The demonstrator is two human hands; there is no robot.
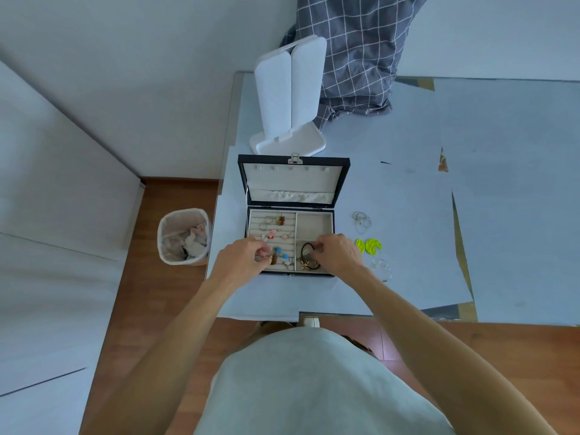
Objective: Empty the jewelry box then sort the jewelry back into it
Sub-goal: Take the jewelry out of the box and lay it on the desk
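Jewelry box (290, 215) sits open at the left end of the pale table (408, 215), lid (293, 180) raised and tilted away from us, clasp at its top edge; long axis runs left to right, open side facing us. We read no brand, label or writing anywhere. Inside: ridged ring section on the left with small earrings (276, 229) tucked in its rows, some pink, some blue, one brown; two plain compartments on the right, the far one bare, the near one holding a dark hair tie (306, 251) and a gold-coloured piece (303, 265). Our left hand (243, 257) is over the near left rows, fingers curled together and pinching a small item we cannot identify. Our right hand (337, 252) is over the near right compartment, fingertips drawn together at the hair tie; whether they actually grip it we cannot tell. Both hands cover the box's near corners. On the table just right of the box: silver hoops (362, 221), two yellow-green discs (369, 246), more silver hoops (383, 267) nearer us. Behind the box, a white folding stand (290, 95), upright; behind that, grey checked cloth (357, 54). On the wooden floor left of the table, a white waste bin (183, 237) with crumpled paper.
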